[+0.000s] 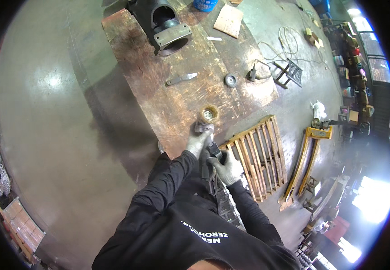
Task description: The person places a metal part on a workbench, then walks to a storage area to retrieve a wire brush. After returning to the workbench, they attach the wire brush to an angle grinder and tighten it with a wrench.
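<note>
Both hands wear light grey gloves and hold an angle grinder (215, 150) at the table's near edge. My left hand (197, 144) is closed around the front of the tool, just behind its head. My right hand (229, 169) grips the body farther back. A brass-coloured wire cup brush (209, 114) is fitted to the grinder and faces up over the worn wooden tabletop (172, 112). Beyond it lie a scraper with a pointed blade (181, 79) and a small dark round wheel (230, 80). Neither hand touches these.
A large dark metal casting with a flanged opening (173, 38) stands at the table's far end, near a blue bucket (205, 4) and a cardboard piece (228, 20). To the right are a wooden pallet (260, 157), a yellow pallet jack (304, 155), a black stool (289, 73) and a loose cable (289, 45).
</note>
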The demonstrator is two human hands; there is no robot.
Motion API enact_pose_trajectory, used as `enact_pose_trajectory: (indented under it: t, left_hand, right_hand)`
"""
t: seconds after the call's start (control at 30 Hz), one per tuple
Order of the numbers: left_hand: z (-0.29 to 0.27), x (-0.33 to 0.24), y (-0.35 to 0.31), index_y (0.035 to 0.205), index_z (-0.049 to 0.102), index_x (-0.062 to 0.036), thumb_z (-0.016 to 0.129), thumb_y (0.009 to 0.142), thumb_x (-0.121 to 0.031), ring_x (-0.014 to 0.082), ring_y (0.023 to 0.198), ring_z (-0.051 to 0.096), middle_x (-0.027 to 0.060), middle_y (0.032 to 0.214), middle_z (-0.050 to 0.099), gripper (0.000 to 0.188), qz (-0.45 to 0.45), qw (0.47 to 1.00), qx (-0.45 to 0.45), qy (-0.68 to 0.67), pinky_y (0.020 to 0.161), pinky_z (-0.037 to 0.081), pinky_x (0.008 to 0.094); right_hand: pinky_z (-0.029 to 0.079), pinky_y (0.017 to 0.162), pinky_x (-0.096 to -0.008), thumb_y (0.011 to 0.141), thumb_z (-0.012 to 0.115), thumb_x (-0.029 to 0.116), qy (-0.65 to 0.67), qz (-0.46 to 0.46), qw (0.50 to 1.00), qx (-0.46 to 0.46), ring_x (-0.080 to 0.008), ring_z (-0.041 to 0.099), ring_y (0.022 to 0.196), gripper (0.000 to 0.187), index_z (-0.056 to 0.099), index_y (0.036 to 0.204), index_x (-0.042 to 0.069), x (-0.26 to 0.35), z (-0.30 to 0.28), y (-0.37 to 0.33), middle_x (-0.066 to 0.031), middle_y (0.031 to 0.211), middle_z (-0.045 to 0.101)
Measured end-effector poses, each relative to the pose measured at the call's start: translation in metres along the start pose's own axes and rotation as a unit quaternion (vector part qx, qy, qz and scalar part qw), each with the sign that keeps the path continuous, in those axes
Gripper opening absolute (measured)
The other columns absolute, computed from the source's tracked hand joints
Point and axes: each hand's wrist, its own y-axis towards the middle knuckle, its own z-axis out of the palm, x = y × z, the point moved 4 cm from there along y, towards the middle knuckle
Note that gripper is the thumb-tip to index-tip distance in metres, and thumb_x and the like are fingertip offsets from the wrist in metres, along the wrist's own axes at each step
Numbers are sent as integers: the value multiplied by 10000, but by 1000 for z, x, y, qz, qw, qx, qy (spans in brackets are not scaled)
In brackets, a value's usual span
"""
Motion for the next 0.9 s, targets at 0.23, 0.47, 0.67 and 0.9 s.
enact_pose_trajectory:
  t: [0.23,0.47,0.67,0.9]
  left_hand:
    - [-11,-85,-9,1459,413,-103,822,819,-153,188,1158,580,52,1277,588,761,56,992,103,50,927,520,345]
    - [1,-133,-40,1462,393,-12,873,699,-132,215,1208,562,98,1293,597,909,50,974,171,137,1052,434,337]
    - [6,-144,-59,1473,368,2,824,693,-64,227,1214,561,104,1324,567,906,63,959,172,214,1041,448,344]
    - [9,-148,-67,1477,378,-36,824,697,-42,229,1233,554,95,1334,565,899,46,968,176,171,1049,450,347]
  right_hand:
    - [558,692,-295,960,586,13,85,-211,974,-20,-159,696,806,190,575,1148,-11,68,-107,2,-120,963,695]
    - [546,680,-391,916,645,103,-158,-353,922,14,-332,702,774,171,695,1075,65,152,-158,22,-166,847,704]
    - [538,664,-397,887,700,170,-266,-412,871,34,-314,689,737,123,706,971,80,183,-175,19,-120,809,699]
    - [517,652,-438,884,678,196,-285,-443,848,55,-331,681,712,109,700,945,108,193,-176,18,-127,759,684]
